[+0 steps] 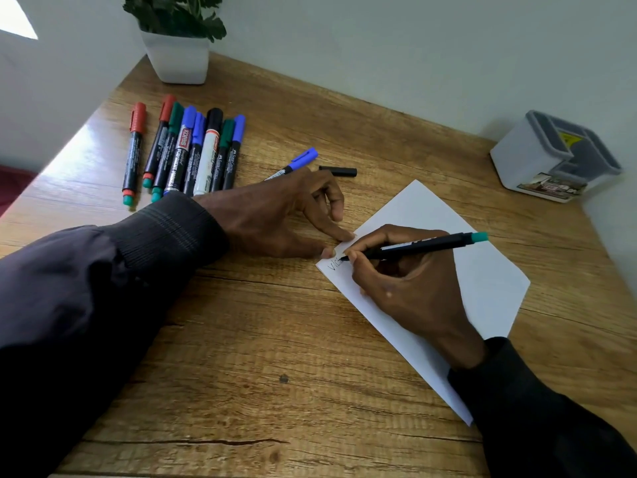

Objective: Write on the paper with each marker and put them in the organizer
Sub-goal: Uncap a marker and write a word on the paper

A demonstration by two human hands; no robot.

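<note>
Possible trouble first, as a judgement: smearing of fresh ink, with the heel of the right hand [406, 288] resting on the white sheet of paper [482, 270] just below a few handwritten letters near its left corner. Also a risk of the sheet skidding on the smooth wooden desk [241, 339] with any easing of pressure, only two fingertips pinning its edge. Loose black cap [339, 171] lying alone just beyond the left hand [275, 219], near enough to be knocked and rolled away. After that, likely drying of the bare tip. Grey-and-white plastic organizer [551, 160] standing well apart at the far right corner, compartments only partly visible, no markers seen inside.

Right hand: closed around a slim black marker with a teal end [431, 243], pinched near the tip between thumb and fingers, tip touching the paper beside the writing, teal end pointing away to the right.

Left hand: open, palm down, index finger and thumb stretched out and pressing the paper's left edge, other fingers loosely bent, gripping nothing. Blue-capped marker [296, 163] lying just behind that hand, partly hidden by it. Row of eight capped markers [186, 150] in red, green, blue and black, side by side at the far left, waiting their turn.
</note>
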